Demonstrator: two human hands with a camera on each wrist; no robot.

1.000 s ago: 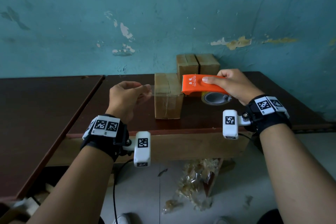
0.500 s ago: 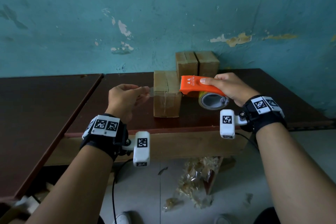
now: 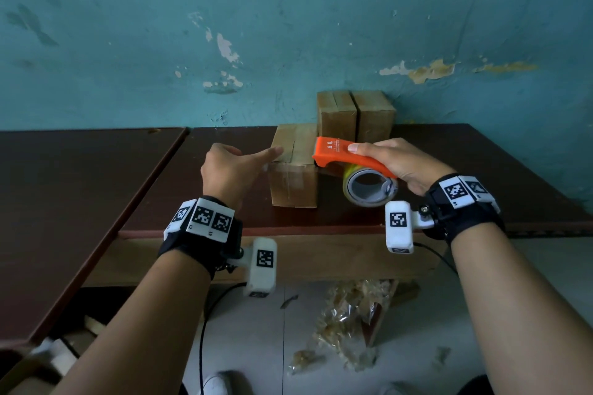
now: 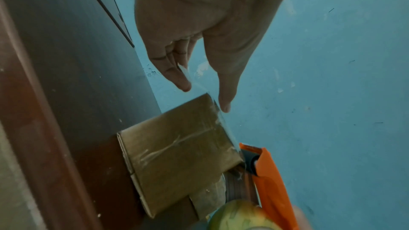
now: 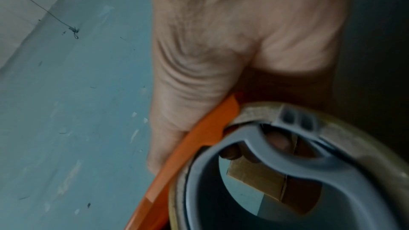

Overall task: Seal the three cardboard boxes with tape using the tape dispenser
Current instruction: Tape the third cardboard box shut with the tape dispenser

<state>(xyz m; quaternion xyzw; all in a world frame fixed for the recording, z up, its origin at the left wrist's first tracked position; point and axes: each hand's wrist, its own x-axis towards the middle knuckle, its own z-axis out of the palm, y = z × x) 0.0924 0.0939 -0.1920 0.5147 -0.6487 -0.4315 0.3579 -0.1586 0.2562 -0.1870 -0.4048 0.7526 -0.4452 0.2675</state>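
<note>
A small cardboard box (image 3: pixel 293 184) (image 4: pixel 177 153) stands on the dark wooden table (image 3: pixel 224 212), with two more boxes (image 3: pixel 337 115) (image 3: pixel 375 115) behind it by the wall. My right hand (image 3: pixel 394 159) (image 5: pixel 199 76) grips the orange tape dispenser (image 3: pixel 340 154) (image 5: pixel 199 146); its front end sits at the near box's top right edge and the tape roll (image 3: pixel 369 191) hangs beside the box. Clear tape (image 4: pixel 223 125) runs across the box top. My left hand (image 3: pixel 272 155) (image 4: pixel 205 97) has straight fingers, one fingertip touching the box's top left edge, with the tape end against them.
A second dark table (image 3: pixel 64 202) adjoins on the left. The peeling teal wall (image 3: pixel 288 26) stands right behind the boxes. Crumpled plastic wrap (image 3: pixel 349 321) and scraps lie on the tiled floor below the table's front edge.
The right hand brought the dispenser down and left onto the near box's top right edge. The left hand moved right to the box and its pinching fingers straightened.
</note>
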